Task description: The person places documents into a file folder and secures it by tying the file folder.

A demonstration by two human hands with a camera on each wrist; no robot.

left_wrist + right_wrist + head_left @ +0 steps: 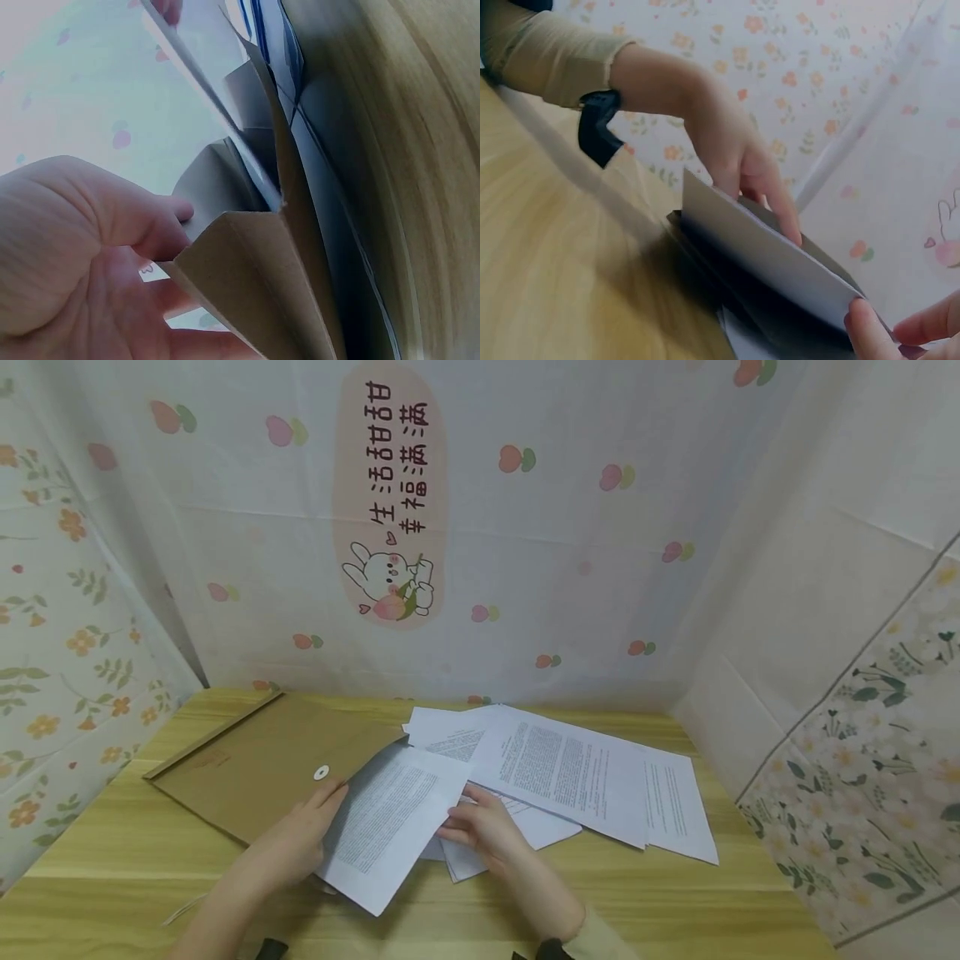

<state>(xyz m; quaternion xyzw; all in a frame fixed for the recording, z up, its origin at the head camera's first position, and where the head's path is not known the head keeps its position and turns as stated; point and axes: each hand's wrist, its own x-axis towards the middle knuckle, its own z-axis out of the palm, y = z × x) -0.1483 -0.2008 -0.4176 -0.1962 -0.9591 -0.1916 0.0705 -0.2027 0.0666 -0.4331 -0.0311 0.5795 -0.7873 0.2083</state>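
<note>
A brown kraft paper document envelope [255, 743] with a white round button lies at the left of the table, its mouth facing right. My left hand [296, 835] pinches the upper panel at the mouth and lifts it; in the left wrist view the thumb and fingers grip the panel edge above the folded side gusset [247, 262]. Printed sheets [390, 814] slant in the mouth, their inner part hidden under the panel. My right hand [487, 831] pinches their right edge between thumb and fingers, seen also in the right wrist view [922, 334].
More printed papers [555, 760] lie spread and overlapping on the wooden table [637, 902], to the right of the envelope and under my right hand. A thin white string [183, 908] lies near the front left. Patterned cloth [585, 568] hangs behind and at both sides.
</note>
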